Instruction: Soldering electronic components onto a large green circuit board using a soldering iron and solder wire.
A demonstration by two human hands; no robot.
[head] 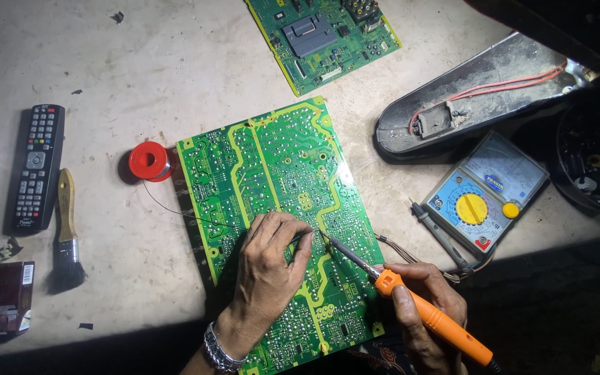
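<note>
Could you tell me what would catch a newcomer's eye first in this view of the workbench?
The large green circuit board in the middle stands out, with the left hand resting on it and the right hand holding an orange soldering iron whose tip meets the board by the left fingertips. A red solder spool sits at the board's left edge, and a blue-and-yellow multimeter lies to the right.

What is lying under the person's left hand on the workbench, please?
The large green circuit board lies under the left hand, solder side up. The joints beneath the palm are covered, so they cannot be seen.
</note>
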